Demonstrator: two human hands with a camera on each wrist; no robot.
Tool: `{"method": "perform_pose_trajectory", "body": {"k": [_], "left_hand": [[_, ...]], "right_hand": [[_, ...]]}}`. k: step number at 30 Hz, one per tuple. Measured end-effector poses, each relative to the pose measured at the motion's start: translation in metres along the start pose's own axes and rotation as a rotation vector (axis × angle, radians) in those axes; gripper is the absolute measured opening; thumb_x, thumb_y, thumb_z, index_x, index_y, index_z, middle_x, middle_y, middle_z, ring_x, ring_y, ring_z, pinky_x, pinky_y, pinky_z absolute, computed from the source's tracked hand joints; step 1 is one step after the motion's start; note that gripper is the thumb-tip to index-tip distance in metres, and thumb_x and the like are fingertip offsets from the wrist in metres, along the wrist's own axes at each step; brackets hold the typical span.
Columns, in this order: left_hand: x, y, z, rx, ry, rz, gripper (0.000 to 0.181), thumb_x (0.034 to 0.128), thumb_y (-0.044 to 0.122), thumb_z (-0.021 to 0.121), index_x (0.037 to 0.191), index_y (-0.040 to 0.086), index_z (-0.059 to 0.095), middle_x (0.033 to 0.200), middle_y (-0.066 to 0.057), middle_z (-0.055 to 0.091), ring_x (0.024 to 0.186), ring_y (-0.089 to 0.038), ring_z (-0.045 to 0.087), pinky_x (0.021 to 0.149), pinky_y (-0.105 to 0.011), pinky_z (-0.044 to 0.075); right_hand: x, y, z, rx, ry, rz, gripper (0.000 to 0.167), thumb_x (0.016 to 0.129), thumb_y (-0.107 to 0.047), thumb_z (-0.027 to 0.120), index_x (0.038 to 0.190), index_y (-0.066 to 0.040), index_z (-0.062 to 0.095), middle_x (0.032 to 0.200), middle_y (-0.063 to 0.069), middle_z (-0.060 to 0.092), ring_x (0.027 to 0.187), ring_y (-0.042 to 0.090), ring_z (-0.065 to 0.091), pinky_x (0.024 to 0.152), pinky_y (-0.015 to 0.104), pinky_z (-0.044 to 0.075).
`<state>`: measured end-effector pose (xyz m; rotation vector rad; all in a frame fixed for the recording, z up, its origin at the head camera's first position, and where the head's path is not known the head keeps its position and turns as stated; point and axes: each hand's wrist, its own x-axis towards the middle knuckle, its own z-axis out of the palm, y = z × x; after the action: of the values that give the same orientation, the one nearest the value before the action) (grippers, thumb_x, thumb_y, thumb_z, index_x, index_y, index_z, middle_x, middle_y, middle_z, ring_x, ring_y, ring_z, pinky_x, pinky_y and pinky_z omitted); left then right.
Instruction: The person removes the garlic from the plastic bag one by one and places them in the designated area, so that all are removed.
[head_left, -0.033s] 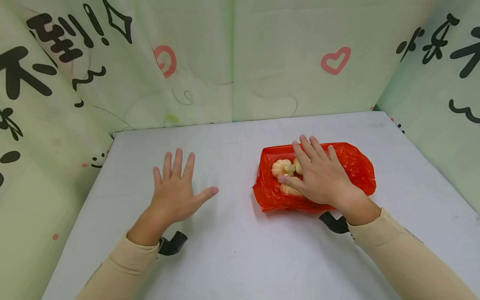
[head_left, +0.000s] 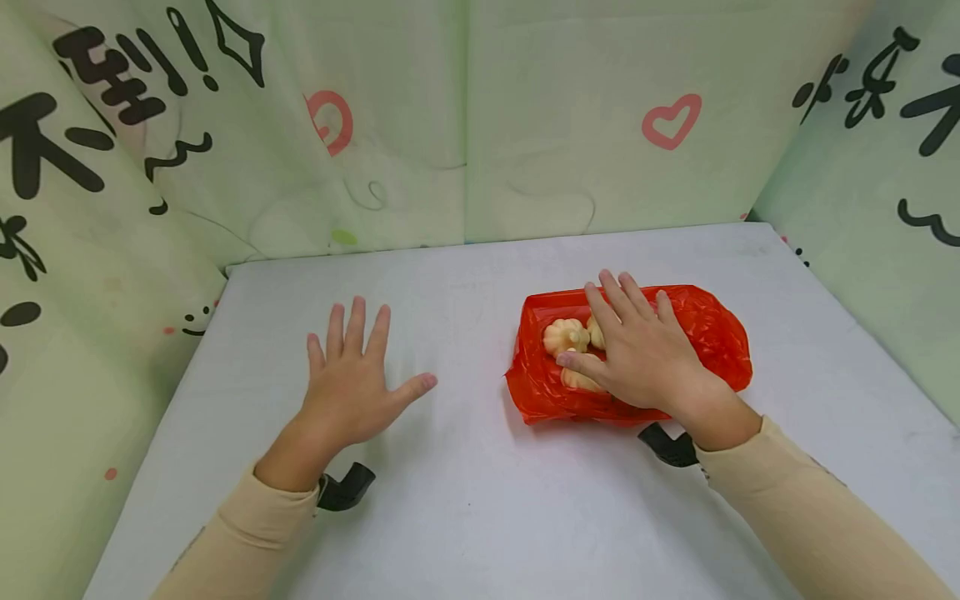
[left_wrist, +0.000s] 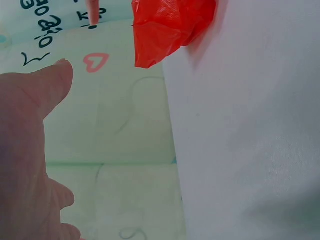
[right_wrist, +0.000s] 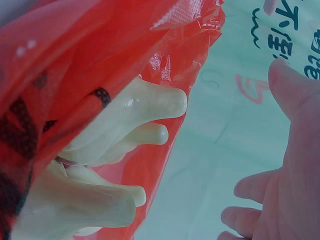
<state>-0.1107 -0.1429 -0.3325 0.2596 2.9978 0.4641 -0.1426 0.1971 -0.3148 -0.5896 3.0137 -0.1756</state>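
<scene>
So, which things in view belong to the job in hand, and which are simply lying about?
Likely the job:
red bag
pale garlic-like bulbs inside it
right hand, over the bag
left hand, holding nothing

Only surroundings:
white table
printed green curtain
black wrist pieces

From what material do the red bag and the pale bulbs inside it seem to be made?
The red bag looks like thin, glossy plastic film: its surface is crinkled and catches bright highlights. The pale bulbs look smooth and evenly cream-coloured, with a soft sheen on their stems in the right wrist view; this may suggest moulded plastic, but real garlic cannot be ruled out.
</scene>
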Motion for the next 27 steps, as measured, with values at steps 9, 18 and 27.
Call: {"method": "perform_pose_trajectory", "body": {"k": [9, 18, 27], "left_hand": [[0.001, 0.0, 0.003, -0.022, 0.095, 0.025, 0.093, 0.0925, 0.06, 0.061, 0.158, 0.004, 0.024, 0.163, -0.024, 0.01, 0.149, -0.044, 0.002, 0.113, -0.069, 0.005], [0.001, 0.001, 0.009, -0.075, 0.256, 0.133, 0.063, 0.089, 0.029, 0.077, 0.14, 0.0, 0.054, 0.148, -0.029, 0.041, 0.135, -0.048, 0.039, 0.109, -0.059, 0.033], [0.004, 0.008, 0.018, -0.14, 0.267, 0.16, 0.062, 0.0854, 0.021, 0.081, 0.14, 0.006, 0.057, 0.149, -0.026, 0.042, 0.13, -0.049, 0.045, 0.096, -0.056, 0.048]], "right_hand": [[-0.001, 0.003, -0.001, 0.019, 0.031, 0.003, 0.094, 0.095, -0.061, 0.055, 0.155, 0.004, 0.025, 0.161, 0.027, 0.015, 0.147, 0.048, 0.014, 0.11, 0.072, 0.013], [-0.009, 0.018, -0.012, 0.164, 0.074, 0.051, 0.094, 0.092, -0.066, 0.057, 0.151, 0.004, 0.037, 0.155, 0.026, 0.033, 0.141, 0.046, 0.03, 0.101, 0.068, 0.037], [-0.022, 0.039, -0.012, 0.338, 0.148, 0.071, 0.083, 0.087, -0.053, 0.073, 0.148, -0.004, 0.044, 0.149, 0.018, 0.044, 0.136, 0.041, 0.037, 0.101, 0.067, 0.035]]}}
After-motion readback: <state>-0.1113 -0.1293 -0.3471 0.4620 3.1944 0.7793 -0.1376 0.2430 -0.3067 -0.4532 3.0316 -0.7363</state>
